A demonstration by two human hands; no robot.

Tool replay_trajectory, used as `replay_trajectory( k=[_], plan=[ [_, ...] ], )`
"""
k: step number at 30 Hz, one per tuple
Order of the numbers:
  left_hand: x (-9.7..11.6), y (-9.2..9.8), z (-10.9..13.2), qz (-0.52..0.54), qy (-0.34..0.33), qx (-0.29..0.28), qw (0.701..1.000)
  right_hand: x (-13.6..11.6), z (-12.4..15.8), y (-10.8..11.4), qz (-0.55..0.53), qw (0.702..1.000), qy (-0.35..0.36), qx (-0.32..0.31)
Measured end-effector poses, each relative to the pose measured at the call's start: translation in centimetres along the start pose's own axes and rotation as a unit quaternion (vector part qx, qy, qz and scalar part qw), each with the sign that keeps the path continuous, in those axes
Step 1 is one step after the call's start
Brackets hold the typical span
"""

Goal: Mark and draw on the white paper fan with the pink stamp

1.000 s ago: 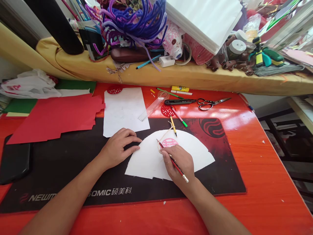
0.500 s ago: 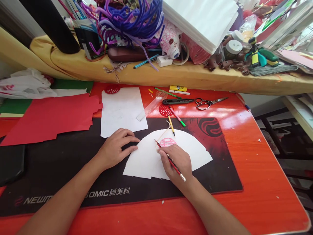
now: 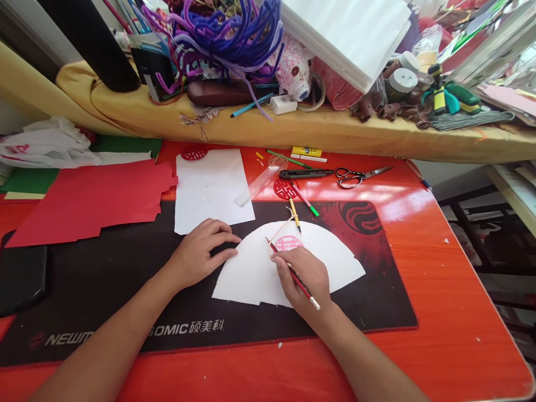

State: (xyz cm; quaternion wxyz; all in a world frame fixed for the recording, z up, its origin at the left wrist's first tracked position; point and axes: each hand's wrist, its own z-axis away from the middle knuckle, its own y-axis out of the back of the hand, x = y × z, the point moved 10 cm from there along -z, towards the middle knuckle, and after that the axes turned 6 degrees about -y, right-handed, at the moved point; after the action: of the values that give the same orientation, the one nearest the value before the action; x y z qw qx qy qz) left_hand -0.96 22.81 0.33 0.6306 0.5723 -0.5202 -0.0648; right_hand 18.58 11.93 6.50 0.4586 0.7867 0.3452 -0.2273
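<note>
My right hand [image 3: 302,279] is shut on a red-and-black pencil [image 3: 295,277], its tip resting on a white fan-shaped paper [image 3: 251,273] beside a pink round paper motif [image 3: 288,243]. My left hand [image 3: 204,251] lies on the fan's left edge, fingers pressing the paper down and holding nothing. A pale loop of string [image 3: 280,237] runs from the red-and-black pencil up to a short yellow pencil [image 3: 295,215] at the fan's top edge. The paper seems to be in overlapping layers at its lower edge.
The paper lies on a black and red desk mat [image 3: 84,335] on an orange table. A white sheet [image 3: 213,190], red paper [image 3: 92,206], a clear ruler [image 3: 259,181], a utility knife [image 3: 305,173] and scissors [image 3: 355,177] lie beyond. A cluttered shelf with yellow cloth [image 3: 293,125] runs behind.
The view has shifted slightly. Both hands and the pencil stay in nearly the same place on the paper.
</note>
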Motion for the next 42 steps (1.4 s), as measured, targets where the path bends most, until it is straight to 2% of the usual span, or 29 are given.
replay_trajectory(
  k=[21, 34, 42],
  plan=[
    [0.01, 0.03, -0.06, 0.000, -0.004, -0.004, 1.000, 0.02, -0.11, 0.00, -0.013, 1.000, -0.006, 0.001],
    [0.18, 0.20, -0.02, 0.006, -0.010, 0.013, 1.000, 0.03, -0.05, -0.07, -0.011, 1.000, -0.003, 0.000],
    [0.12, 0.07, 0.03, 0.003, -0.003, 0.002, 1.000, 0.17, 0.01, -0.10, -0.012, 1.000, -0.003, -0.001]
  ],
)
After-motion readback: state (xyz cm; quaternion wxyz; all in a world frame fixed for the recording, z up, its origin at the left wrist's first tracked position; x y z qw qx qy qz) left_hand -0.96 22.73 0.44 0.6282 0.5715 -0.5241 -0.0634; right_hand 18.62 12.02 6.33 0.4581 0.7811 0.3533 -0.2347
